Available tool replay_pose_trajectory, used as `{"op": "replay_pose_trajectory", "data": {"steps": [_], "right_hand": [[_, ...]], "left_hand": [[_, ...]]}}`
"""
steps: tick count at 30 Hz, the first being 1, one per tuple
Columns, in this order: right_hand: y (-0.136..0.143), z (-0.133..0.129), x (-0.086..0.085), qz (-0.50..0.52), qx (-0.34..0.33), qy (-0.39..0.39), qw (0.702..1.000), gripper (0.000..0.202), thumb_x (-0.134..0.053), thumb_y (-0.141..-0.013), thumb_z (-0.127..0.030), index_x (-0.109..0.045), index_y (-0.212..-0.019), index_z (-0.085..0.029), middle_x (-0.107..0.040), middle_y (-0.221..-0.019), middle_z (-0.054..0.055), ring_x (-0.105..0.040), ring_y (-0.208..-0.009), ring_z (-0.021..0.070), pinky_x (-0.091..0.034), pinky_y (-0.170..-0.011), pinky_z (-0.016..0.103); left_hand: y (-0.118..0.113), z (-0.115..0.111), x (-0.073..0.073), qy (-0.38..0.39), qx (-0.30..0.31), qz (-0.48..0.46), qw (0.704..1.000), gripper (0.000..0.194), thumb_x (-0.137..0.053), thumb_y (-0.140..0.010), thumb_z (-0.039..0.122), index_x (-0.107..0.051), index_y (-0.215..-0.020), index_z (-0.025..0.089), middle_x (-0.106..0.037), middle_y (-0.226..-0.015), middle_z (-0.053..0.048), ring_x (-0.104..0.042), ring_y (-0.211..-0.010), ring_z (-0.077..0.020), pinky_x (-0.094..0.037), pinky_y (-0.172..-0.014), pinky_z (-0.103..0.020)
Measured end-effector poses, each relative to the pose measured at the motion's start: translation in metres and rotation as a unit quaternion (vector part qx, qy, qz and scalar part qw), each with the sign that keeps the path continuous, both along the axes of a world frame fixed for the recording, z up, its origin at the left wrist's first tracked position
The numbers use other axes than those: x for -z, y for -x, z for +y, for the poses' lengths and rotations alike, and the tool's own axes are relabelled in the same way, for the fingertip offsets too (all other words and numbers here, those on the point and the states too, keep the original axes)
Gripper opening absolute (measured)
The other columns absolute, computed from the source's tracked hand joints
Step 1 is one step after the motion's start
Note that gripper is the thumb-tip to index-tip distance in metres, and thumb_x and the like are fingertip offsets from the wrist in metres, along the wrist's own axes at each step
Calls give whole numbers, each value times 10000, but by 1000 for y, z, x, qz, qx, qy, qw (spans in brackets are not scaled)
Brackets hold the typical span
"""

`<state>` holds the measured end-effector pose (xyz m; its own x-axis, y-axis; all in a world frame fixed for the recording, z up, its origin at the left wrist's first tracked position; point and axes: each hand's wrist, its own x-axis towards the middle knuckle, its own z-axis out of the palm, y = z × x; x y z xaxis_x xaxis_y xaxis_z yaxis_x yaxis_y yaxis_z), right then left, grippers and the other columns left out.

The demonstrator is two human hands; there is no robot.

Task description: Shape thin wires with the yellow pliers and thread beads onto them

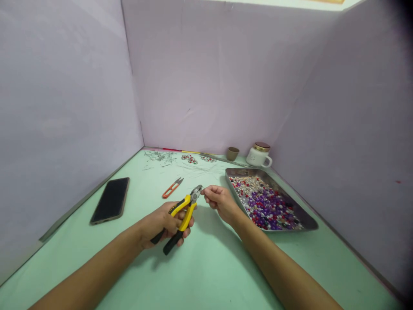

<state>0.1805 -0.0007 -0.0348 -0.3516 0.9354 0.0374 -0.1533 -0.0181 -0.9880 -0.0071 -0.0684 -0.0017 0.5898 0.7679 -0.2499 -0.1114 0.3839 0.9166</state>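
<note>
My left hand (167, 224) is wrapped round the yellow and black handles of a pair of pliers (186, 211), whose metal jaws point up and to the right. Close beside the jaw tips, my right hand (221, 200) pinches its thumb and forefinger together. Whatever lies between those fingertips is too small to make out. Beyond the pliers, orange thread snips (173, 188) lie on the green table (206, 271). To the right of my right hand stands a metal tray (303, 212) holding purple, red, white and pale beads (269, 204).
A dark phone (110, 200) lies at the left. Along the back are loose wire pieces (159, 156), beaded pieces (189, 159), a small brown cup (232, 153) and a lidded white mug (258, 156). Pale walls (226, 77) enclose the table on three sides.
</note>
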Motion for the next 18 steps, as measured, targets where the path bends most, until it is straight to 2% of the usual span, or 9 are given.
{"op": "replay_pose_trajectory", "data": {"steps": [2,4,6,9,12,14,16,18], "right_hand": [[1,-1,-3,10,-9,-2,1000,247,-583,-681,-381,-594,-688,-134,-453,-498,-42,-270,-387,35,-139,-395,205],[2,-3,-6,9,-9,-8,1000,259,-570,-690,-395,-591,-680,-137,-450,-495,-41,-268,-387,38,-140,-393,207],[3,-4,-9,-7,1,-17,1000,258,-562,-690,-395,-590,-672,-139,-445,-482,-44,-262,-386,41,-145,-393,207],[3,-5,-16,-61,38,-42,997,248,-550,-687,-379,-601,-663,-138,-435,-461,-47,-262,-390,45,-162,-397,204],[4,-7,-23,-137,86,-79,984,239,-523,-694,-355,-611,-643,-138,-451,-463,-39,-291,-399,54,-203,-404,204],[4,-9,-27,-196,111,-100,969,231,-505,-698,-336,-616,-634,-143,-475,-472,-32,-312,-400,61,-226,-409,206],[5,-11,-29,-251,128,-117,952,219,-495,-700,-319,-617,-626,-152,-498,-481,-26,-333,-403,68,-237,-413,209],[5,-12,-30,-290,134,-132,938,215,-489,-702,-308,-608,-600,-160,-510,-480,-21,-353,-409,76,-247,-418,211]], "left_hand": [[2,1,0,52,28,-89,994,564,-448,-463,33,-457,-1009,171,-493,-833,-34,-504,-638,-118,-413,-495,-232],[4,2,2,74,49,-139,986,571,-480,-508,52,-449,-1066,171,-479,-834,-35,-489,-635,-106,-408,-496,-220],[6,3,4,77,54,-154,984,548,-499,-557,83,-439,-1095,168,-466,-832,-35,-478,-637,-102,-403,-498,-215],[5,4,6,50,43,-123,990,547,-518,-567,89,-420,-1097,180,-458,-834,-23,-474,-647,-100,-406,-529,-224],[4,4,3,-42,13,-4,999,443,-515,-569,77,-440,-990,190,-461,-812,-2,-468,-652,-108,-404,-544,-238],[3,3,1,-132,-12,131,982,289,-493,-600,84,-456,-868,184,-463,-750,10,-449,-617,-110,-387,-522,-236],[2,3,-1,-226,-43,270,935,227,-457,-622,74,-462,-817,188,-464,-701,13,-444,-598,-122,-371,-518,-238],[1,2,1,-303,-76,378,872,346,-430,-610,39,-477,-910,203,-498,-739,-5,-489,-665,-158,-376,-563,-250]]}}
